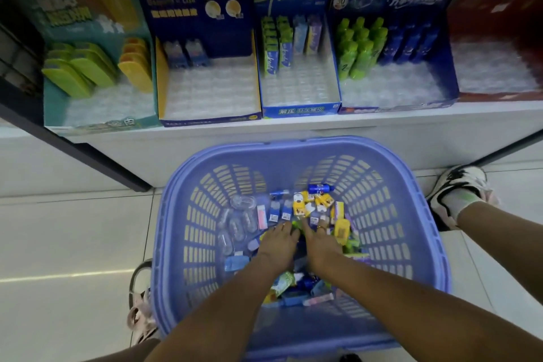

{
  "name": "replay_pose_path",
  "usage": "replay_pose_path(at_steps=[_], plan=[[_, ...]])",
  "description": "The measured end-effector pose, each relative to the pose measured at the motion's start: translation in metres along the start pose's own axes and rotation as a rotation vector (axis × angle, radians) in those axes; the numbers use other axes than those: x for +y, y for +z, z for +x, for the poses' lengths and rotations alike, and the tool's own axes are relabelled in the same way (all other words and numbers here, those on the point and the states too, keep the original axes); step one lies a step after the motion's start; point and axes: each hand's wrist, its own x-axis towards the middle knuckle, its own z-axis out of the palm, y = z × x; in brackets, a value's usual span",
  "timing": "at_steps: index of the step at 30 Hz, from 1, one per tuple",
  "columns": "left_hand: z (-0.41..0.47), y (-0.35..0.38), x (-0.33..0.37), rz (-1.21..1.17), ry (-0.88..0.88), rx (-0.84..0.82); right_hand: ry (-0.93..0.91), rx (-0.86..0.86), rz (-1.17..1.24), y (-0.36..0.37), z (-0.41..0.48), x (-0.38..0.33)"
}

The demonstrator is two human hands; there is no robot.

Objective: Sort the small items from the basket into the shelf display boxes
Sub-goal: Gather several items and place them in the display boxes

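We find the basket [299,145] on the floor [73,229] just below the shelf display boxes [299,111], so transfers are short. Our left hand [277,242] and right hand [321,244] lie spread, released, on the small items [302,206] inside it, likely sifting by type.

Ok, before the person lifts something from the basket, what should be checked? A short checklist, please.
1. The left hand and right hand on the small items in the basket: ok.
2. An item gripped: cannot tell, the pile hides it.
3. Items left to sort: ok, many.
4. Free room in the navy display box: ok, only two pieces at its back.
5. Way up to the shelf: ok, nothing between.
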Motion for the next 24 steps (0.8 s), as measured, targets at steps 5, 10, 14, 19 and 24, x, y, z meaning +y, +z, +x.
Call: replay_pose_path(at_steps=[5, 10, 14, 19, 24], plan=[[0.006, 0.000, 0.003, -0.009, -0.034, 0.003, -0.058, 0.074, 0.110, 0.006, 0.004, 0.004], [0.014, -0.008, -0.003, -0.122, 0.015, -0.079, -0.137, 0.071, 0.268, -0.008, 0.017, 0.020], [0.018, -0.011, -0.006, -0.236, -0.003, -0.109, -0.097, 0.050, 0.566, -0.034, 0.019, 0.036], [0.014, -0.030, -0.010, -0.720, -0.160, -0.140, 0.055, 0.012, 1.202, -0.067, -0.002, 0.055], [0.004, -0.068, -0.004, -1.678, -0.327, -0.188, -0.061, 0.332, 1.623, -0.096, -0.039, 0.059]])
